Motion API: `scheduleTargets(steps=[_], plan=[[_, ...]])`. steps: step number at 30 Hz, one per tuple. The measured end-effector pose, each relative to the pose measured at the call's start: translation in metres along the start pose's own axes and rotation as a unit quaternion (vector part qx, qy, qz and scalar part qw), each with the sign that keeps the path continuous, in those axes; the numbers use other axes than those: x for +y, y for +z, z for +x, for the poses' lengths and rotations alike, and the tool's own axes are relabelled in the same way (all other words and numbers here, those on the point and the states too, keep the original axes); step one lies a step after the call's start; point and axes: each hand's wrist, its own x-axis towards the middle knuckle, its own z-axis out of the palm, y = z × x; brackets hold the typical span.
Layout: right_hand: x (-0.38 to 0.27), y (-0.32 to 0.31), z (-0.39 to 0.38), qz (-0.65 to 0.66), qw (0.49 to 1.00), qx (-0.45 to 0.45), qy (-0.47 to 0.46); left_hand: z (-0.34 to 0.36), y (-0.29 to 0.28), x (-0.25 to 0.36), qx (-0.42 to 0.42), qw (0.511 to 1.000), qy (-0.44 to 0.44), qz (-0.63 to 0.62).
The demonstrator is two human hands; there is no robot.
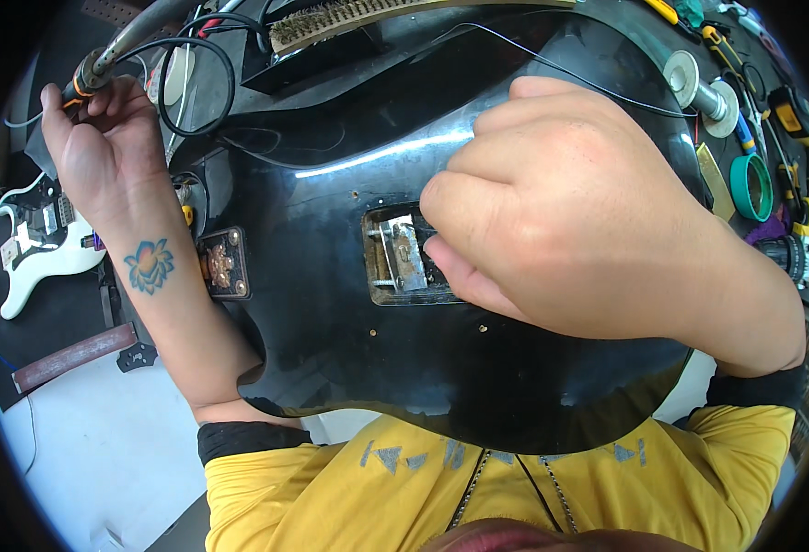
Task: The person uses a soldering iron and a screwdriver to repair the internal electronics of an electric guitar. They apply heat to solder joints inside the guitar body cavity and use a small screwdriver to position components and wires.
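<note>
A glossy black guitar body point(331, 350) lies in front of me with a rectangular cavity point(370, 296) facing up. Inside the cavity are a shiny metal block point(404, 253) and a spring at its side. Over the cavity's right part, my right hand point(561, 202) is closed, back of the hand up; its fingertips, and anything pinched in them, are hidden. At the upper left, my left hand point(115, 147) is turned palm up, its fingers curled round the black-and-orange handle of a soldering iron point(78, 89). A grey metal tube point(138, 32) meets that handle's upper end.
A solder spool point(699, 92) trails thin wire point(575, 66) across the body's far edge. Beyond lies a long bristle brush point(349, 26). Black cable point(230, 92) loops beside my left hand. A white guitar point(41, 253) is at left; a green tape roll point(734, 187) and several tools crowd the right.
</note>
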Motion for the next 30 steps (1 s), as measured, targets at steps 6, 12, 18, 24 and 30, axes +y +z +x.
scheduleTargets(steps=[6,12,18,24,30], plan=[[0.000,-0.001,0.000,-0.007,1.000,-0.022,-0.005,0.002,-0.003,0.000,-0.013,1.000,-0.007,-0.005],[-0.001,-0.003,-0.001,-0.009,0.999,-0.031,0.004,0.000,0.000,-0.001,-0.009,1.000,-0.012,-0.013],[-0.002,-0.002,0.000,0.009,1.000,-0.024,0.012,-0.007,0.007,0.002,0.011,1.000,-0.004,0.006],[-0.001,0.000,0.001,0.002,1.000,-0.009,0.013,-0.006,0.005,-0.004,0.006,1.000,-0.004,-0.018],[-0.007,0.002,0.008,0.006,1.000,0.025,0.015,-0.005,0.002,0.002,-0.010,1.000,-0.005,-0.009]])
